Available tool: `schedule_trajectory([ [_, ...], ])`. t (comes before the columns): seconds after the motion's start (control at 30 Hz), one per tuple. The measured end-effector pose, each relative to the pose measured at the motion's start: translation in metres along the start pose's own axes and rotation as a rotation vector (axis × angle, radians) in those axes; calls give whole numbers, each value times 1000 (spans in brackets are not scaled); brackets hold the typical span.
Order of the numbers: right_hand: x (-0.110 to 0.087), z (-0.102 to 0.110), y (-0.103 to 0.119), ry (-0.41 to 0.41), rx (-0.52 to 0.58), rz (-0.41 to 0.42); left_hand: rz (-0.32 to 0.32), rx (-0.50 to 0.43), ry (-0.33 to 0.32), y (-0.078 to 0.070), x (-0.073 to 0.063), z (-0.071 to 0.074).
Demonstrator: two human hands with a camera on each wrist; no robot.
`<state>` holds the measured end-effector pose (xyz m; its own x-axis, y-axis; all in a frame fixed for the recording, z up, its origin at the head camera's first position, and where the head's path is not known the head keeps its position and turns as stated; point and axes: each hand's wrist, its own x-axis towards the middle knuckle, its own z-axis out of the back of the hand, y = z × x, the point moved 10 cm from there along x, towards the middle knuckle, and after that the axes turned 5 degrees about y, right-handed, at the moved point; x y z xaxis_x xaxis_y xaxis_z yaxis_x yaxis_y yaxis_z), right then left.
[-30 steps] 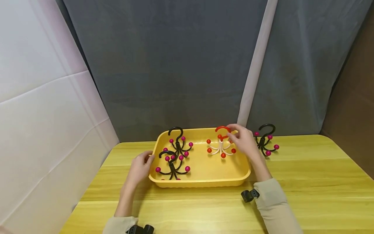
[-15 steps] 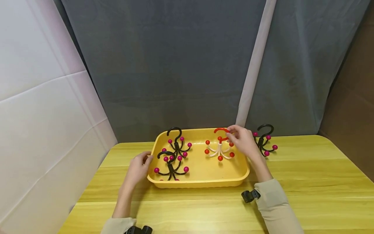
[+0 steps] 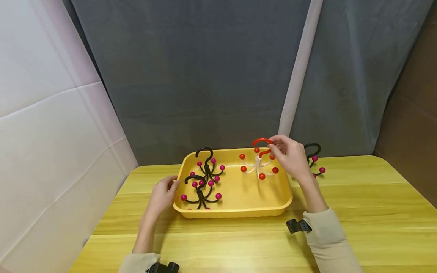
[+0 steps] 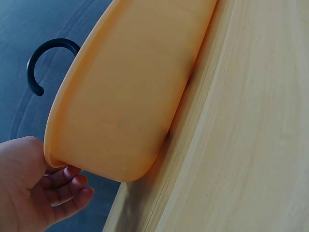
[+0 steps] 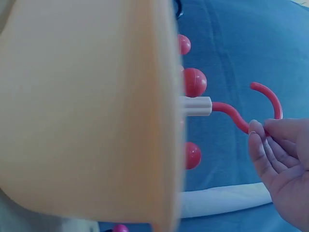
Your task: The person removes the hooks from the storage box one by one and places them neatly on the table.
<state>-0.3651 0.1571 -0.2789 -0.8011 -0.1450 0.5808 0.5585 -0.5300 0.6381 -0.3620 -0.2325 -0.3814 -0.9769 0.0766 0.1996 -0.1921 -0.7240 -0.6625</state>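
Note:
A yellow tray [image 3: 235,214] stands on the wooden table. My left hand [image 3: 163,193] holds its left rim, the fingers curled beneath the edge in the left wrist view. Over the tray's right half, my right hand [image 3: 288,155] pinches the red hook of a rotating hook hanger [image 3: 259,162] between thumb and fingers. This hanger has white arms tipped with red balls and hangs upright, its shadow falling on the tray floor. The right wrist view shows the red hook [image 5: 234,115] in the fingers, while the tray wall hides most of the arms.
Two black hook hangers with magenta balls, one behind [image 3: 206,169] and one in front [image 3: 200,194], stand in the tray's left half. Another black hanger [image 3: 312,151] stands on the table right of the tray, partly behind the right hand. A grey curtain [image 3: 205,76] hangs behind.
My right hand first dips slightly, then rises and shifts a little right, lifting the red-and-white hanger. The left hand stays on the rim, and the black hangers stay put.

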Motion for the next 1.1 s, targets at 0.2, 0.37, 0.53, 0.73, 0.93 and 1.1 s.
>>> schedule_trajectory([
  [0.2, -1, 10, 9, -7, -34, 29, 3, -2, 0, 1, 1, 1],
  [0.37, -4, 24, 14, -54, -69, 50, 3, -4, 3, 1, 1, 0],
  [0.53, -7, 40, 18, -127, -102, 91, 10, -13, 8, 3, 1, -1],
  [0.73, -13, 62, 23, -225, -110, 133, 13, -9, 11, 3, 1, 0],
  [0.93, -18, 86, 25, -302, -110, 144, 14, -15, 12, 3, 0, 1],
  [1.1, -23, 105, 20, -348, -135, 129, 16, -17, 14, 4, 0, 0],
])
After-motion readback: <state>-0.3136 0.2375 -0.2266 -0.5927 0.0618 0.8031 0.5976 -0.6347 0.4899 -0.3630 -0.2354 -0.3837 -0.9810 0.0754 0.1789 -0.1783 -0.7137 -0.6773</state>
